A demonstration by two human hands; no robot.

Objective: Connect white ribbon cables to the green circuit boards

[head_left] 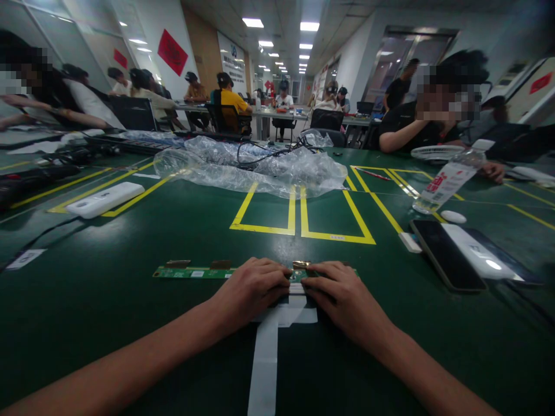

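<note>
A long, narrow green circuit board [197, 273] with brown tabs along its far edge lies on the table in front of me. A white flat ribbon cable [263, 370] runs from the near table edge up to the middle of the board, with a crosswise white piece partway along. My left hand [264, 284] is closed at the left side of the cable's end, fingers bent over the board. From the other side, my right hand [340, 292] grips the same end, covering the board's right part. The fingertips hide whether the cable sits in a connector.
Crumpled clear plastic wrap [260, 164] with black cables lies beyond yellow tape outlines [264, 230]. At left is a white device [106, 199]; at right, a phone [446, 254], a white power bank [474, 251] and a tilted water bottle [446, 182]. Other people sit around.
</note>
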